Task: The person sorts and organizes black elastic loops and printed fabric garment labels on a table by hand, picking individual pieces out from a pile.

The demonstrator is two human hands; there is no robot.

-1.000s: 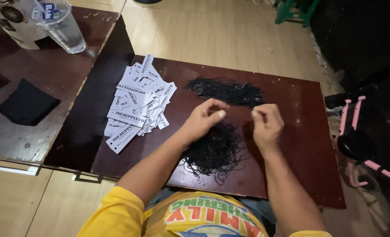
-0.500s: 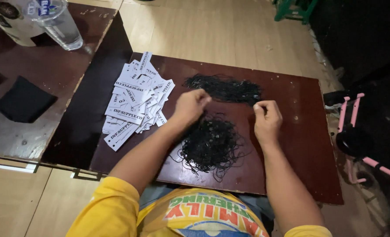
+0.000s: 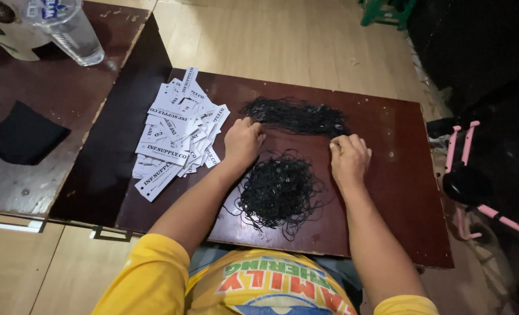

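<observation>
1. The left hand (image 3: 243, 140) is resting knuckles-up on the dark wooden table (image 3: 399, 192), fingers curled in and pinching the left end of the straightened bundle of black strings (image 3: 297, 115).
2. The right hand (image 3: 349, 156) is lying palm-down with fingers bunched at the bundle's right end — whether it is pinching a string I cannot tell.
3. Both forearms are reaching forward, flanking a tangled heap of black strings (image 3: 280, 189).
4. A pile of white paper tags (image 3: 175, 134) is lying just left of the left hand.
</observation>
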